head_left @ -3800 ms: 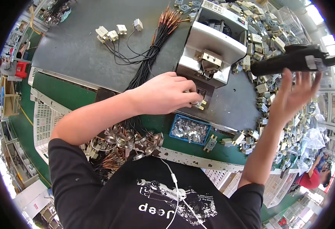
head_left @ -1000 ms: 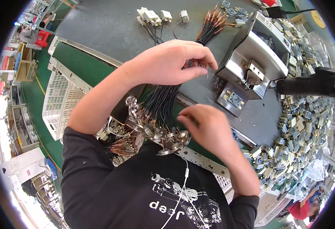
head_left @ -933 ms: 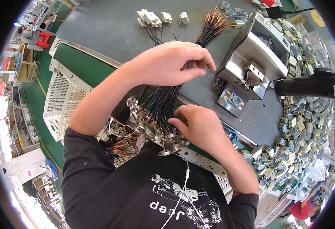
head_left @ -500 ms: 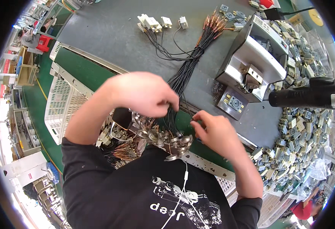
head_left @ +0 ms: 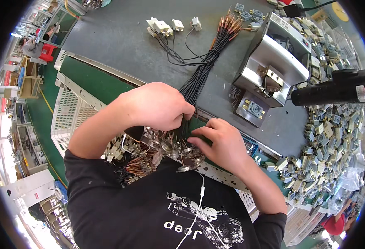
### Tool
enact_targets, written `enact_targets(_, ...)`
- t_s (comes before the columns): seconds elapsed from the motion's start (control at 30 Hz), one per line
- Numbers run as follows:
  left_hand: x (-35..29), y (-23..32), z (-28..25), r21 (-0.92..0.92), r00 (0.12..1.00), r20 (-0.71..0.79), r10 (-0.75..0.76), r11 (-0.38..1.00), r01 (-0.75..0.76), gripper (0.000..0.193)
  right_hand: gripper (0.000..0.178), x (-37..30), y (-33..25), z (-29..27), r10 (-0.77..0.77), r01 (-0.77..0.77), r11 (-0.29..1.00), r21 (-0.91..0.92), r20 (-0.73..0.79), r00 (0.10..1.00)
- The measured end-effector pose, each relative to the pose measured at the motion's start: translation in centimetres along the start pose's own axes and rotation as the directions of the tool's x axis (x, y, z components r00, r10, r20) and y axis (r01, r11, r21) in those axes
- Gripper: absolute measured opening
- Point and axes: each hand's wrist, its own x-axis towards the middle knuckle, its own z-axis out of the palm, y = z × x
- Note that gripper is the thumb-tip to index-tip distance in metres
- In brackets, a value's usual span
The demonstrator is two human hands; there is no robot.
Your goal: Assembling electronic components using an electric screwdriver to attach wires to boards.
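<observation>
A long bundle of thin black wires with copper-coloured ends lies across the table and hangs over its near edge. My left hand is closed around the bundle at that edge, its fingertips partly hidden. Just right of the hanging part is my right hand, thumb and forefinger apart, with nothing visible between them. Shiny metal rings hang in a cluster below my hands, at the wires' lower ends. A few wires run to white blocks at the far side.
A metal press fixture stands to the right, a grey square part on its base. Beside it juts a black cylindrical tool. Piled grey and white connector blocks fill the right side. A white plastic crate is at left.
My right hand has moved left toward the hanging wires, and its thumb and forefinger have spread. My left hand stays at the bundle. The view has shifted slightly.
</observation>
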Motion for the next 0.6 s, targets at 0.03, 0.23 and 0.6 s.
enact_targets(0.03,-0.1,-0.1,0.0,0.002,1.0,0.0,-0.002,1.0,0.002,0.017,0.017,0.2,-0.2,0.2,-0.002,0.002,1.0,0.001,-0.002,1.0)
enact_targets(0.23,-1.1,-0.6,-1.8,-0.109,0.993,-0.085,-0.082,0.991,0.073,0.021,0.014,1.2,-1.4,0.4,-0.031,0.033,0.989,-0.143,0.018,0.999)
enact_targets(0.6,-2.1,-1.6,-0.9,-0.189,0.99,-0.123,0.071,0.978,-0.093,0.027,0.01,-0.8,-3.3,-4.7,0.22,-0.214,0.934,0.285,0.01,0.975)
